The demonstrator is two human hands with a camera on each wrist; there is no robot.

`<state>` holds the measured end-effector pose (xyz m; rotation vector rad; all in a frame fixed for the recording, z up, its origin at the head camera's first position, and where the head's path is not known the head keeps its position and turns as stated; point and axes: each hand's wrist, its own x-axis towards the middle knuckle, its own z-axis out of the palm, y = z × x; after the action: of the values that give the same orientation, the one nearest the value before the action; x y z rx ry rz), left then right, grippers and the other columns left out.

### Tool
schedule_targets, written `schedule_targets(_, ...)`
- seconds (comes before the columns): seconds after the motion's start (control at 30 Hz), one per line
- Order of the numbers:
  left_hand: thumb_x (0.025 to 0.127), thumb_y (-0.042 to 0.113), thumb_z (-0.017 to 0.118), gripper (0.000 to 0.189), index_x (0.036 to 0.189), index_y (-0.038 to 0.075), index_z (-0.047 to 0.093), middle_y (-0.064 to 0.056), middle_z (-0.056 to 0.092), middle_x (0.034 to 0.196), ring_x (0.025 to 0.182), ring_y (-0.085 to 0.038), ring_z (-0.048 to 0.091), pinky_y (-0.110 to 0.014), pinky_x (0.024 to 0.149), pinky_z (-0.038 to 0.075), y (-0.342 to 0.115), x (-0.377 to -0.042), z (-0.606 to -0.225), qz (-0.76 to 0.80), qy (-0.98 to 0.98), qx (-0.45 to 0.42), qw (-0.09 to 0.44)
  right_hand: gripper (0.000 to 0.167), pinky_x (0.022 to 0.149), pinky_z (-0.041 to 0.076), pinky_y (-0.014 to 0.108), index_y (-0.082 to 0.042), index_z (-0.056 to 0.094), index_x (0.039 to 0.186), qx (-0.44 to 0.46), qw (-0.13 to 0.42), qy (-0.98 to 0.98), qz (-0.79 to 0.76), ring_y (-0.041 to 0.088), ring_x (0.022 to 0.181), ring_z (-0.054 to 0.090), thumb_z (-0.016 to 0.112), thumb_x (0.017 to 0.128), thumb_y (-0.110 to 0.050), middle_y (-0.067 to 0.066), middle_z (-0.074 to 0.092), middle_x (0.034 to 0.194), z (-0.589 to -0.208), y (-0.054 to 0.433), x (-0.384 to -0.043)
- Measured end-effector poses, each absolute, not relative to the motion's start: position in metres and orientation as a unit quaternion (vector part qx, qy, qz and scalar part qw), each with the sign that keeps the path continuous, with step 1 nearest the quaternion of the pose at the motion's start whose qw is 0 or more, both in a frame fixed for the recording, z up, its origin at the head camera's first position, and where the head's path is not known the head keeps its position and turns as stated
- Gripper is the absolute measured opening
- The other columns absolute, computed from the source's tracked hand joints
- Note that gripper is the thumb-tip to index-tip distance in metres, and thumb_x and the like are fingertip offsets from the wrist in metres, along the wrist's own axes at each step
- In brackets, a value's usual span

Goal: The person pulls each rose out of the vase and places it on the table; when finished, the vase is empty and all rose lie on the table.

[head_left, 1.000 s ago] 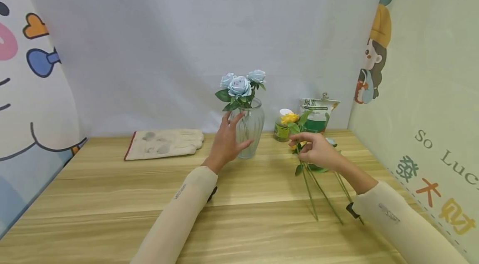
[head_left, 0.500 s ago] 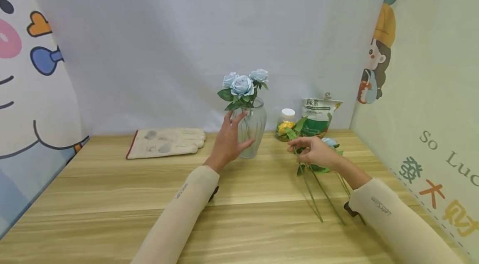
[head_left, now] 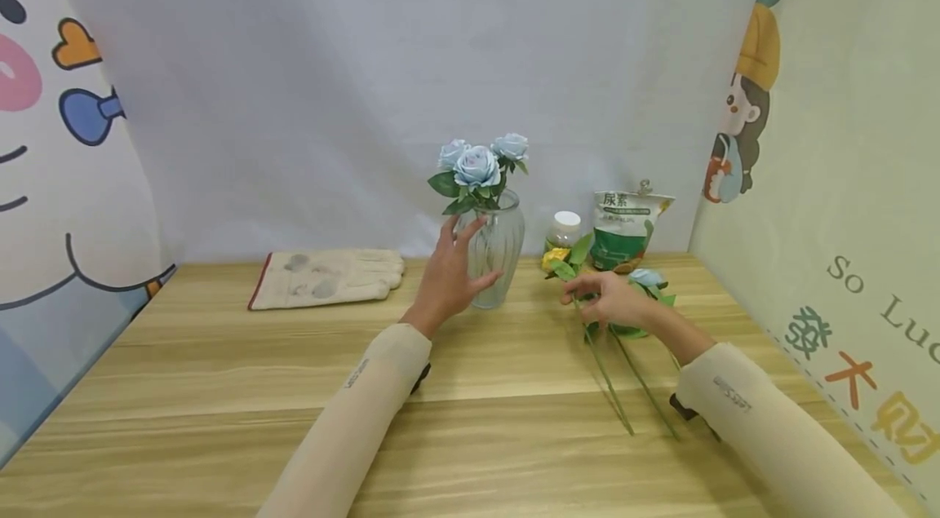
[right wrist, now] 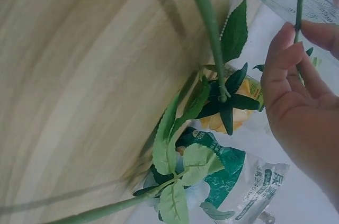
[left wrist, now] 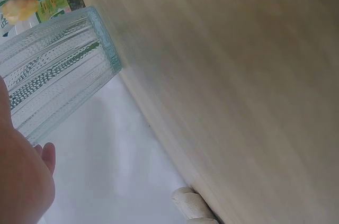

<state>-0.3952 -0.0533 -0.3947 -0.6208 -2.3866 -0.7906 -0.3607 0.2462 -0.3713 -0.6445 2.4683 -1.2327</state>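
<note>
Head view: to the right of the vase (head_left: 501, 257), a yellow rose (head_left: 556, 259) is pinched by its stem (head_left: 604, 369) in the right hand (head_left: 611, 299); the vase is held from its left by the left hand (head_left: 445, 283), thumb (head_left: 485, 283) across its front. Pick-up is apparently in hand; raising the rose above the vase is probably called for next.

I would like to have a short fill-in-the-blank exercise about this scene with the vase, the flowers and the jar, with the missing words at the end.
1. Above the glass vase, exactly ____ blue roses show.
2. The flower that the right hand holds is ____ in colour.
3. The jar has a ____ lid.
4. In the head view, the bag stands to the ____ of the jar.

Missing words: three; yellow; white; right.
</note>
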Motion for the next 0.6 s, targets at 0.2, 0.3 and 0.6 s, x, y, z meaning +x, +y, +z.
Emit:
schedule_targets(0.2,0.081,0.039,0.082,0.089,0.152,0.026,0.030,-0.029,0.024,0.153,0.120,-0.043,0.054,-0.054,0.087,0.052,-0.0528,-0.3954,-0.3943,-0.292,-0.886,-0.232,0.276,0.053,0.051,0.052,0.036,0.013,0.053,0.131,-0.210,0.165,0.870,-0.414,0.019,0.068,0.057,0.063,0.079,0.009,0.027,0.062,0.123,-0.3780,0.2444,-0.3658)
schedule_targets(0.3,0.081,0.039,0.082,0.090,0.152,0.025,0.030,-0.029,0.024,0.153,0.120,-0.043,0.054,-0.054,0.086,0.053,-0.0526,-0.3956,-0.3944,-0.291,-0.884,-0.233,0.281,0.054,0.051,0.050,0.033,0.012,0.055,0.131,-0.200,0.172,0.877,-0.401,0.017,0.063,0.055,0.066,0.079,0.007,0.025,0.063,0.123,-0.3786,0.2417,-0.3665)
schedule_targets(0.6,0.081,0.039,0.082,0.089,0.152,0.025,0.031,-0.028,0.025,0.153,0.119,-0.042,0.054,-0.054,0.084,0.053,-0.0528,-0.3961,-0.3968,-0.292,-0.885,-0.228,0.281,0.055,0.054,0.050,0.033,0.011,0.054,0.132,-0.194,0.198,0.876,-0.395,0.016,0.077,0.060,0.068,0.080,0.004,0.023,0.064,0.122,-0.3817,0.2400,-0.3672)
